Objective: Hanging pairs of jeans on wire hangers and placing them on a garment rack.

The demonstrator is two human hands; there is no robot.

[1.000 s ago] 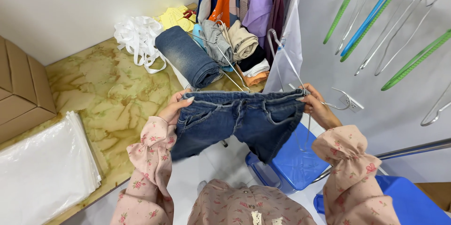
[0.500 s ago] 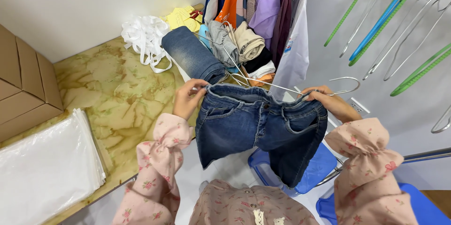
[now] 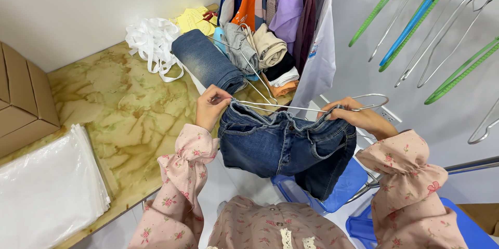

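Note:
I hold a pair of dark blue denim shorts [image 3: 283, 142] up in front of me by the waistband. My left hand [image 3: 212, 104] pinches the waistband's left end together with one end of a silver wire hanger [image 3: 312, 107]. My right hand [image 3: 349, 115] grips the waistband's right end and the hanger near its hook. The hanger lies sideways along the top of the waistband. The legs of the shorts hang down over a blue plastic stool [image 3: 340, 186].
A marbled yellow table [image 3: 125, 108] carries rolled jeans [image 3: 208, 64], folded clothes [image 3: 265, 51], white straps [image 3: 150, 41], clear plastic bags [image 3: 47, 186] and a cardboard box [image 3: 21, 103]. Clothes hang on a rack [image 3: 283, 4] behind. Empty green, blue and wire hangers [image 3: 426, 15] hang at right.
The hanger has swung from upright at the right to lying sideways across the waistband. My left hand now pinches its end, and the waistband has bunched between my hands.

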